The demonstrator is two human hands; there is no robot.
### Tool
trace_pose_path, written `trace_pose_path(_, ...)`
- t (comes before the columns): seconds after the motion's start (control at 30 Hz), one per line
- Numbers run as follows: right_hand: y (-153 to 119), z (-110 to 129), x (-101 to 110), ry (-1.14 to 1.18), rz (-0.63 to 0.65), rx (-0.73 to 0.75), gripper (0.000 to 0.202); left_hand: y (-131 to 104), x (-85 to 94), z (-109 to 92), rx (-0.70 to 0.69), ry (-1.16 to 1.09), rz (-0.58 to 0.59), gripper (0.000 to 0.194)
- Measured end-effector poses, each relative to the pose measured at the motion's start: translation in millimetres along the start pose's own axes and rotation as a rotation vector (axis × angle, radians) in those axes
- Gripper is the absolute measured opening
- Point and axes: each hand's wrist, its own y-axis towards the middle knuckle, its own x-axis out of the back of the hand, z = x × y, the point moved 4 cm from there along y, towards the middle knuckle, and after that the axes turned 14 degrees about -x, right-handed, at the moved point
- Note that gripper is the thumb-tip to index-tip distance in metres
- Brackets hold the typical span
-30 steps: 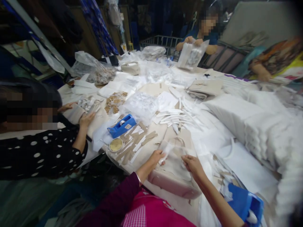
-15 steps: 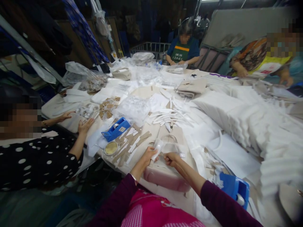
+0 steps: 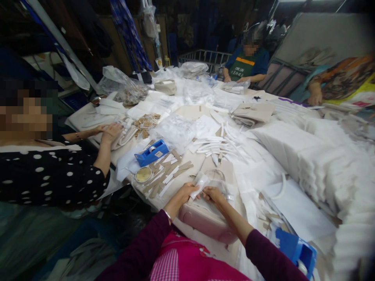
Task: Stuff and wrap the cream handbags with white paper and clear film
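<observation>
My left hand is closed around a white, plastic-wrapped piece, which looks like a wrapped strap or handle. Close beside it, my right hand pinches with its fingertips at the piece's right edge; what lies between them is too small to make out. Under both hands rests a pink bag with a beige upper part, its front towards me. Clear plastic film covers part of the bag top behind my right hand.
Left of the bag lie beige and white strips, a round tin and a blue tape dispenser. Another blue dispenser stands right. White tubes lie beyond; white padding is stacked right. A co-worker's hands work at left.
The view has swung left, so the table appears further right. My right fingertips have come closer to the wrapped piece. The left co-worker's hands have moved together over a beige item.
</observation>
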Motion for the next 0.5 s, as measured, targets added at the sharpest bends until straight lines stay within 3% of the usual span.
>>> trace_pose_path(0.1, -5.1, -4.6, 3.8, 0.035, 0.069, 0.01, 0.008, -1.9, -1.8, -2.6, -0.022, -0.02, -0.018, 0.043)
trace_pose_path(0.2, -18.0, -6.3, 12.4, 0.023, 0.089, 0.173, 0.038, -5.5, -3.8, -7.9, -0.035, 0.006, -0.03, 0.04)
trace_pose_path(0.27, -28.6, -4.4, 20.1, -0.104, -0.002, 0.339, 0.044, -8.4, -4.8, -12.7, -0.037, 0.03, -0.037, 0.039)
trace_pose_path(0.4, -42.1, 7.9, 27.6, -0.525, -0.264, 0.515, 0.02, -12.5, -6.6, -20.2, -0.027, 0.075, -0.038, 0.039)
trace_pose_path(0.5, -44.8, 27.9, 24.7, -0.705, -0.386, 0.616, 0.017, -11.6, -7.7, -20.8, -0.011, 0.092, -0.048, 0.035)
